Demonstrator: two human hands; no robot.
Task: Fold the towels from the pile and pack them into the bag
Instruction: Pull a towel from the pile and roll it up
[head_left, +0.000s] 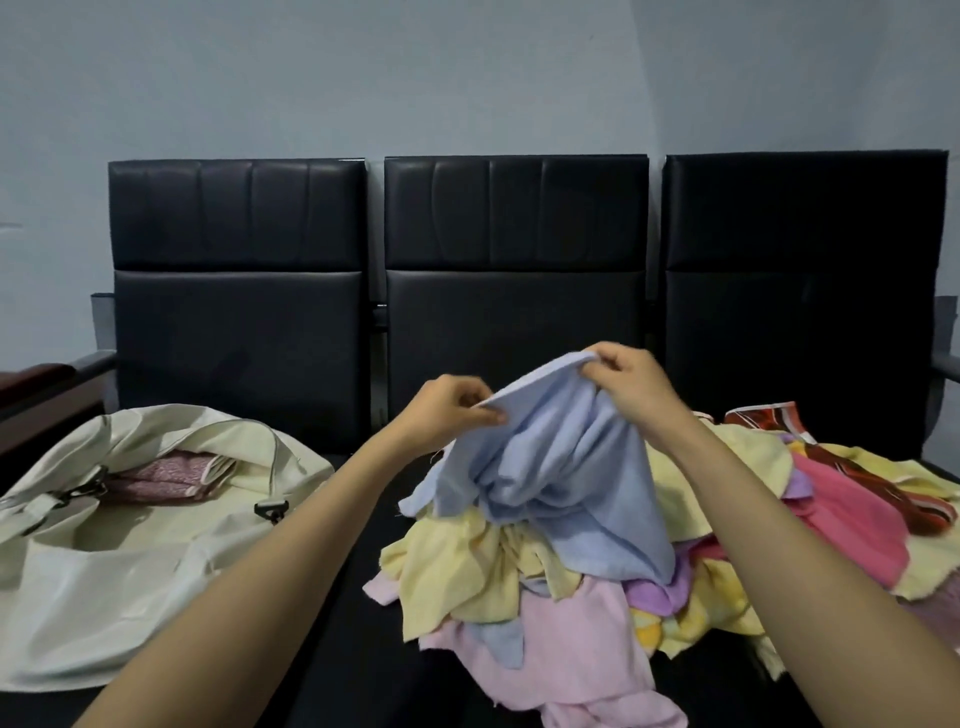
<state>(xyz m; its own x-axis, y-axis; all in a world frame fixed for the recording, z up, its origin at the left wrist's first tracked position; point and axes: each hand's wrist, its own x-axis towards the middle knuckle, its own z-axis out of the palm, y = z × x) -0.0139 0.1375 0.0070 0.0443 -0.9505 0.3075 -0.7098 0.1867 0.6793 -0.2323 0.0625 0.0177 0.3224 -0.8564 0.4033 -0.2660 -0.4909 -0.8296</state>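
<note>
A light blue towel (561, 467) hangs bunched above the pile of towels (582, 597), its lower part still lying on the heap. My left hand (447, 415) pinches the towel's upper edge on the left. My right hand (631, 387) pinches the same edge a little higher and to the right. The pile holds yellow, pink, purple and red-patterned towels spread over the middle and right seats. A cream bag (130, 530) lies open on the left seat, with a folded pink patterned towel (171, 475) inside it.
Three black padded seats (514, 291) form a bench against a pale wall. A metal armrest (945, 364) stands at the right end and a dark wooden ledge (36, 379) at the left. Bag clips (270, 512) lie on the bag's front.
</note>
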